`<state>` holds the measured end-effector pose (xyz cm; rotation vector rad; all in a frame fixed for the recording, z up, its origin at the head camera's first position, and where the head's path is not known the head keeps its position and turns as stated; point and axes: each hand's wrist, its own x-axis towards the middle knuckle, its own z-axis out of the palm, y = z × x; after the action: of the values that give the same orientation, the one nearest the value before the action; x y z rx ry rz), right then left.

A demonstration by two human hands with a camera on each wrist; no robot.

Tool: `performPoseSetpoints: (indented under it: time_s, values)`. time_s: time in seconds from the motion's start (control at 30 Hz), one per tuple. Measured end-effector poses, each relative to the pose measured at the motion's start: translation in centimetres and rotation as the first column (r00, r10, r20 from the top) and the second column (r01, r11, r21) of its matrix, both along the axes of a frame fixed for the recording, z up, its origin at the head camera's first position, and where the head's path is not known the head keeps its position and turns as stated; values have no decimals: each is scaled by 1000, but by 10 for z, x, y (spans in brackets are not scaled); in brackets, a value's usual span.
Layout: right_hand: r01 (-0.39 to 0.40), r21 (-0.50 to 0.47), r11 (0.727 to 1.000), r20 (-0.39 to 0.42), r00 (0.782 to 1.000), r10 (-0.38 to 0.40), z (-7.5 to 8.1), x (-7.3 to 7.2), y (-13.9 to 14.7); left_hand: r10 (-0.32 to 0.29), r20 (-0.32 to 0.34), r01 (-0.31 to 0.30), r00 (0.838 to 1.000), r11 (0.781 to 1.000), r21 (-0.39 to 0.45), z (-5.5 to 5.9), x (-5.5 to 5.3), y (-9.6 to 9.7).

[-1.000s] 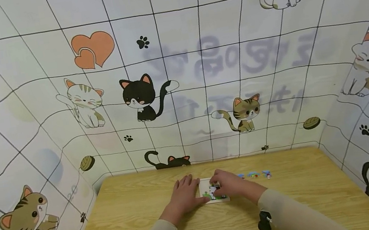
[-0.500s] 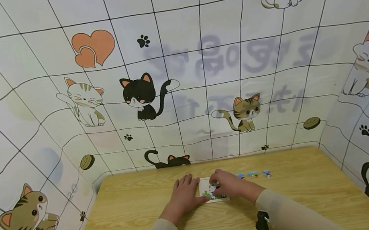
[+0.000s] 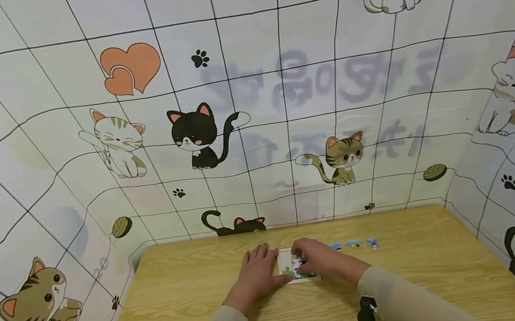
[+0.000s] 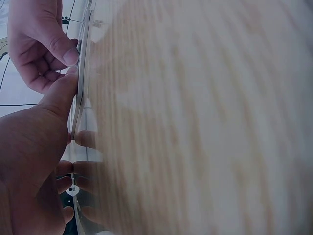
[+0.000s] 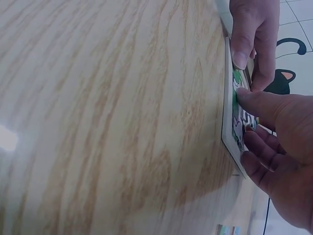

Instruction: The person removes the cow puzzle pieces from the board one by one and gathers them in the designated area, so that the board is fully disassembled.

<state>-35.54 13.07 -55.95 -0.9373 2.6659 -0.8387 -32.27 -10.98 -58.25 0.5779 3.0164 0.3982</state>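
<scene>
A small puzzle board (image 3: pixel 282 260) with a pale frame lies on the table, its lower part filled with a green, black and white picture. My left hand (image 3: pixel 256 273) lies spread at the board's left side; its thumb presses on the near left corner. Over the board's right half, my right hand (image 3: pixel 324 258) bends its fingers and thumb around a puzzle piece, which they mostly hide. In the right wrist view, the thumb (image 5: pixel 250 98) and fingertips touch the picture surface (image 5: pixel 236 117).
Several loose blue puzzle pieces (image 3: pixel 353 244) lie in a row to the right of the board. The wooden table (image 3: pixel 181 287) ends at a cat-printed cloth wall (image 3: pixel 271 181) behind and at both sides.
Both hands stay nearly where they were on the board. My right hand's fingers and wrist shift only very slightly.
</scene>
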Motion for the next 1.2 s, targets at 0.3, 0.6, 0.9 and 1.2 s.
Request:
performPoseSetpoints:
  time_s: [0.3, 0.6, 0.9, 1.2]
  values:
    - [-3, -17, 1000, -31, 1000, 2, 0, 1, -1, 3, 8, -3, 1000, 1000, 4, 1, 0, 1]
    - [-12, -11, 1000, -42, 999, 12, 5, 5, 4, -1, 0, 1, 1000, 1000, -1, 2, 1, 1]
    - [-15, 8, 1000, -67, 998, 15, 2, 4, 7, 3, 13, -3, 1000, 1000, 1, 3, 1, 1]
    - [3, -12, 1000, -109, 994, -5, 6, 5, 12, 1, 7, -1, 1000, 1000, -8, 0, 0, 0]
